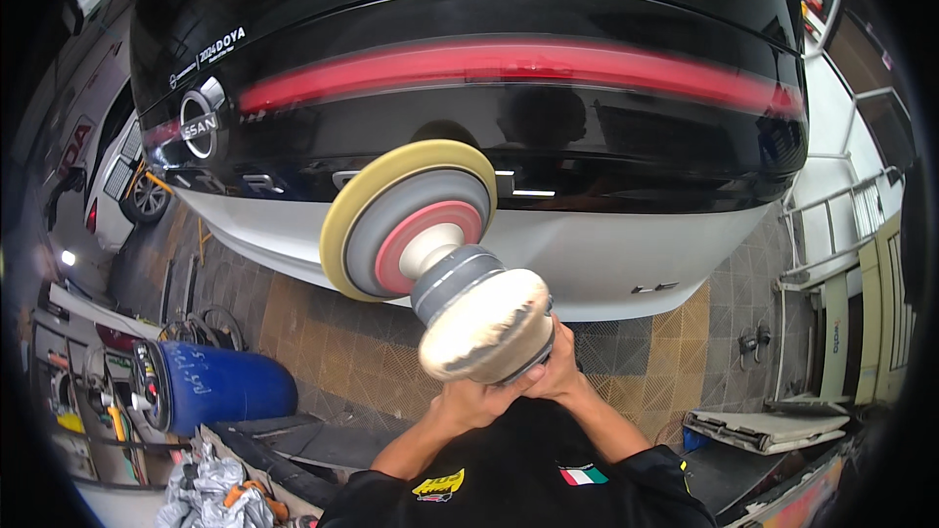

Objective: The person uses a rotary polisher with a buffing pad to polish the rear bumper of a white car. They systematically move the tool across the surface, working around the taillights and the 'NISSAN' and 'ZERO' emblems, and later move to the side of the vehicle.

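Note:
Both of my hands are wrapped round a polisher [489,328], a tool with a worn cream-coloured cover and a grey collar. My left hand [474,403] grips its lower left side, and my right hand [559,367] closes round the right side; the body hides some fingers. At its far end sits a round yellow polishing pad [337,244] on grey and red backing discs. The pad stands tilted in front of a car's glossy black rear panel [636,161]. Whether it touches the panel, I cannot tell. A red light strip [528,61] runs across above it.
Below the black panel juts the car's pale bumper [597,254]. A blue drum [230,386] lies at the lower left, close to crumpled silvery sheeting [210,489]. Metal railings [841,225] stand at the right. Patterned tiles [313,347] cover the floor.

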Demonstrator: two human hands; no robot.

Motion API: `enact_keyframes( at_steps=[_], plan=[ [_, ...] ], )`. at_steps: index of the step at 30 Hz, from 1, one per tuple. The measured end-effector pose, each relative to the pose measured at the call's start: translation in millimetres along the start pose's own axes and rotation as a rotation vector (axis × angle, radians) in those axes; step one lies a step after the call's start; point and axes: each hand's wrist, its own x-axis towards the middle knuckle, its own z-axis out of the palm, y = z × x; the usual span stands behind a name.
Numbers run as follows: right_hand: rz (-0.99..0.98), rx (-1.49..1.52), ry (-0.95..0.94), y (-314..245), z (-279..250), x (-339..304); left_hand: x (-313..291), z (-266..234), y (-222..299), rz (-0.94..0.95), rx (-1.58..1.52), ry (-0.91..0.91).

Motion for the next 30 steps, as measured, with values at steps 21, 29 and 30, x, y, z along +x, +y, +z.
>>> enact_keyframes(
  at_steps=[21, 29, 30],
  plan=[
    [-0.066, -0.025, 0.039, 7.6, 20.8, 12.8, 12.6, -12.0, 5.9, 0.052, 0.037, 0.122],
    [0.013, 0.016, 0.062, -0.2, 25.5, 13.5, 3.2, -16.8, -4.3, 0.004, -0.027, 0.036],
    [0.019, 0.024, 0.048, -4.8, 24.6, 16.9, 1.2, -16.6, -4.8, -0.004, -0.030, 0.055]
  ],
)
